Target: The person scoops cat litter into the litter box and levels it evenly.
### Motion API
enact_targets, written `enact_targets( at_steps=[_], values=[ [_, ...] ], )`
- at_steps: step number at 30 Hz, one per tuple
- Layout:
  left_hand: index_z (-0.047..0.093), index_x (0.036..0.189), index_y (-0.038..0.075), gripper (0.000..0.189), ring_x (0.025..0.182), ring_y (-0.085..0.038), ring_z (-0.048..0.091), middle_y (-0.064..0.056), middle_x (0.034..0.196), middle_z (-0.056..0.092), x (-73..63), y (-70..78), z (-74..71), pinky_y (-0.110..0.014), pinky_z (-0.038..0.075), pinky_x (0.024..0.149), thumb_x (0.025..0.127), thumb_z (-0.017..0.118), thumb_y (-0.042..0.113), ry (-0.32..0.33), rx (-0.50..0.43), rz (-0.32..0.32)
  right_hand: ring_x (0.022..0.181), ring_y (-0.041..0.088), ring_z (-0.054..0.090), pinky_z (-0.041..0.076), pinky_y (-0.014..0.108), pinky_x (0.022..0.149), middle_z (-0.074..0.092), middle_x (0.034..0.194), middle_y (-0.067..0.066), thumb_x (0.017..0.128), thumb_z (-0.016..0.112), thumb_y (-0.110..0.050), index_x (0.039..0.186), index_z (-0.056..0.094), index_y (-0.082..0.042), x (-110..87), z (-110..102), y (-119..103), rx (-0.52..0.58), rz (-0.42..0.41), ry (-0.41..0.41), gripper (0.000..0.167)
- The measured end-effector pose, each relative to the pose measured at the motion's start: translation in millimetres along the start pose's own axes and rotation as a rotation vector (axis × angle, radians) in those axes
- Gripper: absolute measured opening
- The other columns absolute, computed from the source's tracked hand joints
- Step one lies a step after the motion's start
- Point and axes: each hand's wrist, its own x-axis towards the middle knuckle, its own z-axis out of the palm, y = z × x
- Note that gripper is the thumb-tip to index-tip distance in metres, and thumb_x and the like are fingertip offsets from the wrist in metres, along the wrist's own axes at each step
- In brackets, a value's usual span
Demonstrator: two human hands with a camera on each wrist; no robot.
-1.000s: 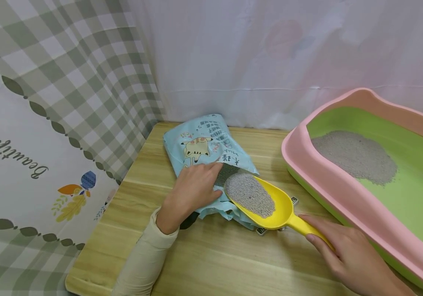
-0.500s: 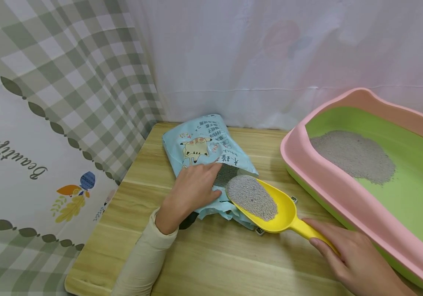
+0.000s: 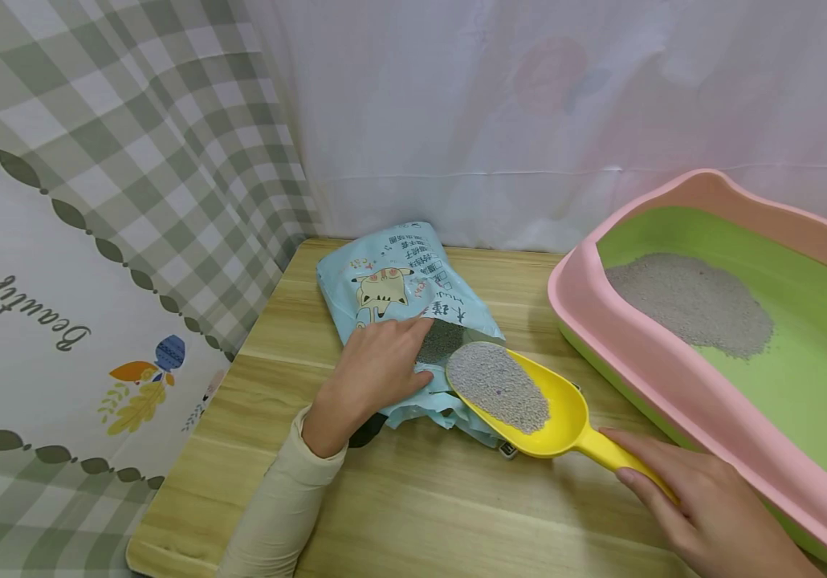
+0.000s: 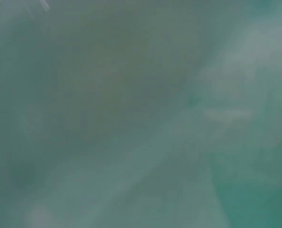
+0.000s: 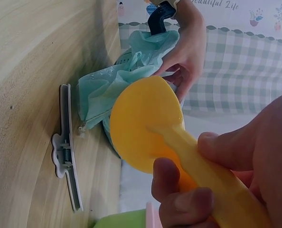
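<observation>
Gripping the yellow scoop by its handle, the right hand has its thumb and fingers wrapped round the shaft. Bowl faces up, heaped with grey granules toward the front; bare yellow plastic at the rear. Front lip at the mouth of the light-blue bag; whether the two touch, cannot tell. Bag lies on its side on the wooden table, cartoon animal printed on top, mouth ragged, darker granules showing inside. Left hand at that mouth: index finger along the upper edge, thumb by the lower, fingers bent and holding the plastic as seen from the right wrist; the rest of its grip hidden. Left wrist view only a blue-green blur. Grey clip on the tabletop near the bag, partly hidden by the scoop in the head view. To the right, apart from the bag, a litter tray, pink rim over green, with a grey mound spread on its floor. Checked cloth hangs at left, pale curtain behind.
</observation>
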Motion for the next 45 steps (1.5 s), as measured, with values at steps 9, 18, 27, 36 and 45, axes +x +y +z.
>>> enact_targets(
  at_steps=[9,18,27,36,45],
  values=[
    [0.070,0.120,0.007,0.044,0.079,-0.028,0.073,-0.004,0.108,0.079,-0.7,-0.9,0.6,-0.047,0.059,0.063,0.088,0.092,0.027,0.007,0.006,0.009,0.091,0.001,0.065,0.048,0.013,0.084,0.077,0.123,-0.010,0.088,0.089,-0.008,0.145,0.073,-0.017,-2.7,-3.5,3.1,0.016,0.003,0.008,0.060],
    [0.072,0.122,0.006,0.045,0.081,-0.028,0.073,-0.005,0.111,0.079,0.3,-1.0,0.4,-0.047,0.060,0.064,0.088,0.093,0.028,0.004,0.001,0.009,0.082,-0.004,0.054,0.042,0.014,0.072,0.074,0.109,-0.013,0.094,0.086,-0.010,0.144,0.073,-0.012,-1.7,-9.7,6.7,0.052,-0.029,0.016,0.052],
    [0.072,0.121,0.006,0.045,0.080,-0.028,0.073,-0.004,0.108,0.079,1.7,-1.2,0.6,-0.046,0.060,0.064,0.088,0.092,0.029,0.002,0.005,0.009,0.079,-0.006,0.051,0.038,0.010,0.072,0.068,0.102,-0.017,0.103,0.078,-0.020,0.143,0.073,-0.012,4.5,-21.2,8.7,0.048,-0.067,0.002,0.041],
    [0.072,0.124,0.007,0.047,0.083,-0.028,0.074,-0.005,0.112,0.080,2.4,-0.7,0.7,-0.046,0.060,0.067,0.088,0.093,0.029,-0.016,-0.001,0.004,0.075,-0.012,0.046,0.037,0.010,0.069,0.065,0.101,-0.018,0.111,0.070,-0.029,0.141,0.073,-0.011,10.6,-29.3,10.9,0.080,-0.118,-0.018,0.036],
    [0.072,0.125,0.007,0.049,0.086,-0.029,0.075,-0.005,0.114,0.080,1.6,-1.2,0.9,-0.047,0.061,0.070,0.088,0.094,0.030,-0.025,-0.003,-0.002,0.072,-0.009,0.042,0.035,0.010,0.065,0.052,0.089,-0.024,0.109,0.072,-0.023,0.140,0.073,-0.010,9.6,-32.3,12.0,0.093,-0.096,-0.006,0.034]
  ],
)
